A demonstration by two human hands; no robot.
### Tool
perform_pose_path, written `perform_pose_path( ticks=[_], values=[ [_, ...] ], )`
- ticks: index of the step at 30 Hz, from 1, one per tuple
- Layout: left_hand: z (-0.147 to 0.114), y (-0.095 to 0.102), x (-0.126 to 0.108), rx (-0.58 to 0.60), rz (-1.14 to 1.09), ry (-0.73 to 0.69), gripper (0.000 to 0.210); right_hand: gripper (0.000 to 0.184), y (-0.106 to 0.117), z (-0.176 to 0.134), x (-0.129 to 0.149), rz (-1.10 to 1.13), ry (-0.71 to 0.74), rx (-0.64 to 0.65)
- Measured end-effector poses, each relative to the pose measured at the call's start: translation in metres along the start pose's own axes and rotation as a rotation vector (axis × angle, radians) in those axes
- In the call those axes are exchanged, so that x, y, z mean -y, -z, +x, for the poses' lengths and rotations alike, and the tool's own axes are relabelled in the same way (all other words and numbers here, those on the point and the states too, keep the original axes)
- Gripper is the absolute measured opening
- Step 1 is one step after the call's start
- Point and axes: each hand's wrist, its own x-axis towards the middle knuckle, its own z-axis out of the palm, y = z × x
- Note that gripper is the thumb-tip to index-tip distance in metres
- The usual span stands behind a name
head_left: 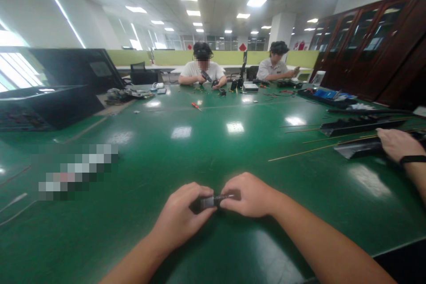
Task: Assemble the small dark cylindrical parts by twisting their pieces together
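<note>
In the head view, holding a small dark part point(208, 203) between both hands at the near side of the green table point(206, 146). Not being able to tell between resting on the surface and hovering just over it. Pinching the left end with the left hand point(181, 211), curving the fingers over the top and setting the thumb below, leaving only a gap as wide as the part. Gripping the right end with the right hand point(248, 195), nearly closing thumb and forefinger on it and curling the other fingers inward. Showing a pale grey face toward the left and a thin shiny edge toward the right, but blurring too much for telling one piece from two.

By judgement, being midway through two-handed handling, perhaps adjusting one end against the other. For any next move, calling for a steady left pinch and small, careful motions of the right fingertips, without slipping or tilting.

Beyond, seeing an orange-handled screwdriver point(195, 106) lying well apart from both hands. At the right, seeing another person's hand point(399, 144) beside a black trough point(362, 146) and a thin brass-coloured rod point(299, 153). Across, seeing a co-worker point(202, 71) holding a drill point(207, 76).
</note>
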Motion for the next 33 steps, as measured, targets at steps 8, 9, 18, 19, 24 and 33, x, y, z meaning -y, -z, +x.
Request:
perform_pose_path(
  ticks=[8, 9, 18, 19, 24, 33],
  values=[
    [-0.0007, 0.0004, 0.0015, 0.005, -0.003, 0.012, 0.016, 0.020, 0.0003, 0.0001, -0.0018, 0.001, 0.004, 0.000],
    [-0.0005, 0.0003, 0.0016, 0.005, -0.003, 0.014, 0.016, 0.020, 0.0001, 0.0001, -0.0020, -0.001, 0.003, 0.002],
    [-0.0004, 0.0002, 0.0020, -0.012, -0.004, 0.018, 0.015, 0.019, 0.0011, 0.0000, -0.0024, 0.004, -0.028, 0.001],
    [-0.0002, 0.0003, 0.0021, -0.013, -0.002, 0.017, 0.015, 0.019, 0.0014, -0.0001, -0.0024, 0.006, -0.030, 0.001],
    [0.0011, 0.0010, 0.0028, -0.001, 0.003, 0.023, 0.015, 0.018, 0.0018, -0.0007, -0.0031, 0.003, -0.040, -0.008],
    [-0.0010, 0.0018, 0.0048, -0.010, -0.001, 0.036, 0.016, 0.017, 0.0035, -0.0010, -0.0039, 0.019, -0.055, -0.021]
  ],
)
